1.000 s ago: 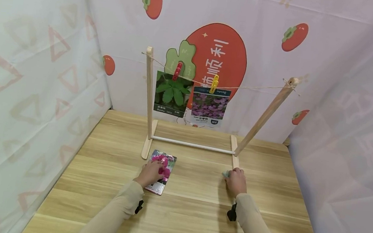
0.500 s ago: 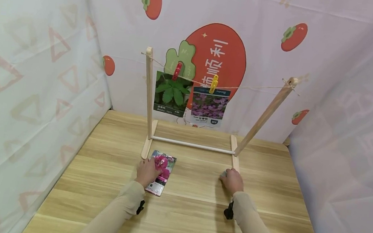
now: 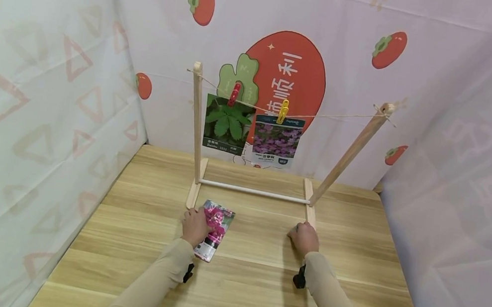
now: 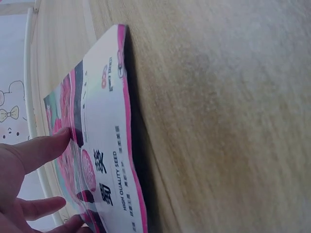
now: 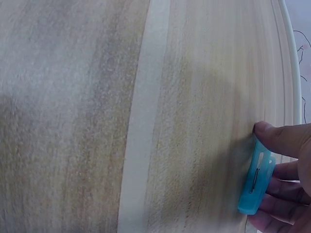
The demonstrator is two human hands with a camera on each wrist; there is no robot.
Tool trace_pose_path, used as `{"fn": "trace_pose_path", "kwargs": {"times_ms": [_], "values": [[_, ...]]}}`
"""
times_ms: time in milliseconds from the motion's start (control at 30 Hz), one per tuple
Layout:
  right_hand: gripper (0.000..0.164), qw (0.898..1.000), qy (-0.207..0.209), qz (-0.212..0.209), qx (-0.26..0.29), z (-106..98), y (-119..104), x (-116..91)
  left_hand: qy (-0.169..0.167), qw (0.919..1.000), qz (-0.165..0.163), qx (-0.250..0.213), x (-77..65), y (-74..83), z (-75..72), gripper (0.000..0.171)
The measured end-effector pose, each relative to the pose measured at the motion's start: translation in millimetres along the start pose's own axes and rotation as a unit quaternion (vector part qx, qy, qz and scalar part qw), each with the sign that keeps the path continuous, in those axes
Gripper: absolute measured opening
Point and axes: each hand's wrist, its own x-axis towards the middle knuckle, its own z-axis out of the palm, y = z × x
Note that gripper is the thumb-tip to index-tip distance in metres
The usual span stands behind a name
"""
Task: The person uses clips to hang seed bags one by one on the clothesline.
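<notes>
My left hand (image 3: 195, 226) grips the left edge of a seed packet (image 3: 220, 225) with pink flowers on it, low over the table. In the left wrist view the thumb lies across the packet's front (image 4: 109, 111), with other fingers at its far edge. Farther right, my right hand (image 3: 303, 238) holds a light blue clothespin (image 5: 257, 179) between thumb and fingers, close over the table. The hand hides that clothespin in the head view.
A wooden rack (image 3: 348, 157) with a string stands behind the hands. On the string hang a green-leaf packet (image 3: 227, 126) under a red clothespin (image 3: 234, 94) and a purple-flower packet (image 3: 276, 140) under a yellow clothespin (image 3: 283, 111). Printed cloth walls (image 3: 160, 29) surround the table (image 3: 249, 289).
The left hand has shifted to the packet's left edge, and the packet has moved slightly right and toward me. My right hand has moved slightly left, its clothespin now hidden from the head view.
</notes>
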Motion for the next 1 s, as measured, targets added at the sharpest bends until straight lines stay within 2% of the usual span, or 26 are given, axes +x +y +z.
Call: {"fn": "trace_pose_path", "kwargs": {"times_ms": [200, 367, 533, 667, 733, 800, 900, 1000], "values": [[0.023, 1.0, 0.002, -0.002, -0.001, 0.9, 0.3, -0.5, 0.015, 0.9994, -0.005, -0.029, 4.6, -6.1, -2.7, 0.067], [0.025, 1.0, -0.008, -0.004, 0.016, -2.7, 0.7, 0.1, -0.001, 0.9962, -0.033, -0.081, 10.5, -15.6, -9.3, 0.05], [0.018, 0.997, -0.028, 0.024, 0.074, -11.2, 3.1, 2.3, -0.032, 0.9859, -0.062, -0.152, 14.7, -22.1, -17.8, 0.03], [0.015, 0.993, -0.046, 0.038, 0.097, -16.1, 5.4, 4.8, -0.048, 0.9757, -0.079, -0.198, 15.9, -24.7, -21.1, 0.027], [0.019, 0.993, -0.055, 0.044, 0.1, -17.7, 5.8, 4.6, -0.061, 0.9664, -0.093, -0.232, 16.1, -26.1, -21.2, 0.027], [0.026, 0.992, -0.063, 0.05, 0.101, -19.1, 5.5, 3.5, -0.075, 0.9525, -0.116, -0.271, 16.2, -27.4, -20.9, 0.028], [0.034, 0.991, -0.068, 0.052, 0.104, -21.5, 4.1, 2.1, -0.094, 0.9273, -0.151, -0.329, 15.6, -28.6, -21.9, 0.03], [0.036, 0.991, -0.065, 0.048, 0.105, -24.8, 2.2, 1.1, -0.101, 0.9128, -0.169, -0.358, 15.1, -28.1, -25.6, 0.032]]}}
